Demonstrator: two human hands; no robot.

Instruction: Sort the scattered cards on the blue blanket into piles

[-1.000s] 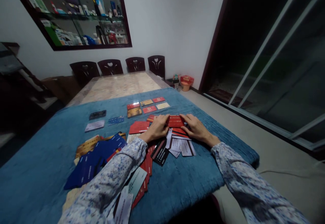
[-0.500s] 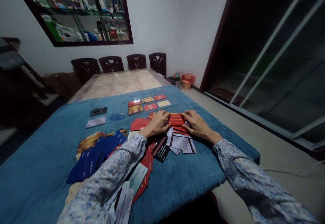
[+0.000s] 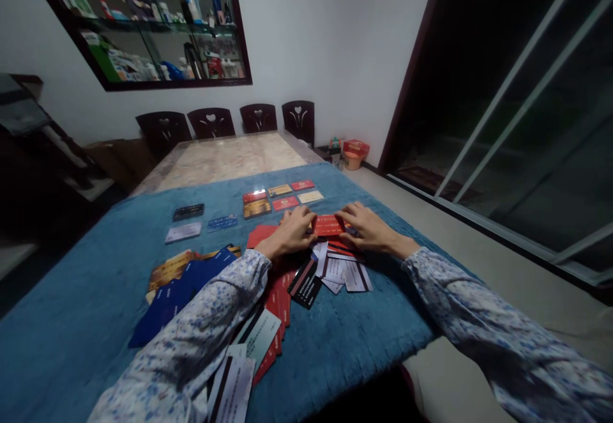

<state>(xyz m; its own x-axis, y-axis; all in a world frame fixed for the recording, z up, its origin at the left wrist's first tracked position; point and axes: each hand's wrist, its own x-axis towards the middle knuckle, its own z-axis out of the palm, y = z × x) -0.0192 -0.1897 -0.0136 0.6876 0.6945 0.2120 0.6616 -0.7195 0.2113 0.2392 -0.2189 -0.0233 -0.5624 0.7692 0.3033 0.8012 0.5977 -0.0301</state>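
Note:
A red card [image 3: 328,225], perhaps with others beneath it, is held between my two hands above a heap of cards. My left hand [image 3: 293,232] pinches its left end, and my right hand [image 3: 366,228] grips its right end, with a bit of yellow showing by the fingers. Right below lie white cards with dark stripes [image 3: 357,276] and a black card [image 3: 305,285]. Red cards [image 3: 283,298] fan out under my left forearm, beside a pale green card [image 3: 262,340]. Blue cards [image 3: 179,298] spread further left, partly covered by my sleeve.
Sorted cards lie beyond my hands: a gold one [image 3: 257,208], a cream one [image 3: 311,197], a black one [image 3: 188,211] and a blue one [image 3: 222,222]. A blue cloth [image 3: 383,327] covers the near table. Dark chairs [image 3: 211,121] line the far end.
My hands, still on the red card, have shifted slightly; the card is tilted differently and yellow now shows by the right fingers. The whole view has moved a little.

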